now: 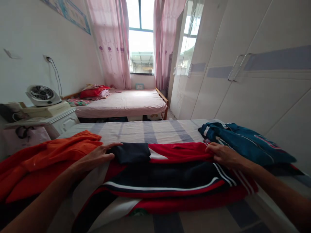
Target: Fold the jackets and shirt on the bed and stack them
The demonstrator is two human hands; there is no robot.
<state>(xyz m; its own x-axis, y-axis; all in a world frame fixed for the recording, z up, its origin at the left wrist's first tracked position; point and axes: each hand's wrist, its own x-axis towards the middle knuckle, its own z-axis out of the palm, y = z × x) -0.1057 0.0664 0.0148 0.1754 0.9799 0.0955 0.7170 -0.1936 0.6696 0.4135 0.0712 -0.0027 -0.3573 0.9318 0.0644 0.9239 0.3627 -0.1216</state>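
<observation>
Jacket (170, 176) in red, navy and white lies across the bed (131, 131), between its left and right edges, the cloth partly folded over. The left hand (104, 153) is at a navy fold on the jacket's far side, thumb and forefinger apart there; whether they grip the cloth, I cannot tell. The right hand (221, 153) has its fingers clamped on red cloth at the other end of that side. An orange garment (73, 152) lies by the bed's left edge; a teal top (243, 139) lies near the far right corner.
</observation>
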